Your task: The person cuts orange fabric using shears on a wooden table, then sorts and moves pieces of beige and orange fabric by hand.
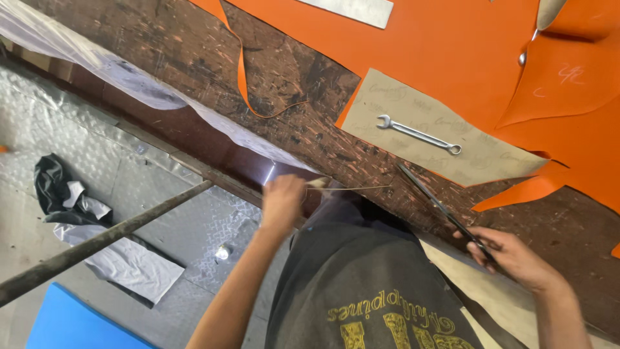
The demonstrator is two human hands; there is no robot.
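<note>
My right hand (510, 255) grips the handles of long black scissors (434, 200), whose blades point up over the scarred wooden table (297, 110). My left hand (282, 201) is at the table's near edge, fingers pinched on a thin pale strip (352, 189) that runs toward the scissors. Past the blades, a tan cardboard pattern (413, 106) lies on a large orange sheet (452, 45), with a silver wrench (418, 134) resting on the pattern.
A thin orange offcut strip (243, 77) curls on the table. A metal ruler (355, 10) lies at the top. Below the table are a metal tread-plate floor (77, 148), a dark pole (103, 236), crumpled cloth (71, 200) and a blue mat (71, 323).
</note>
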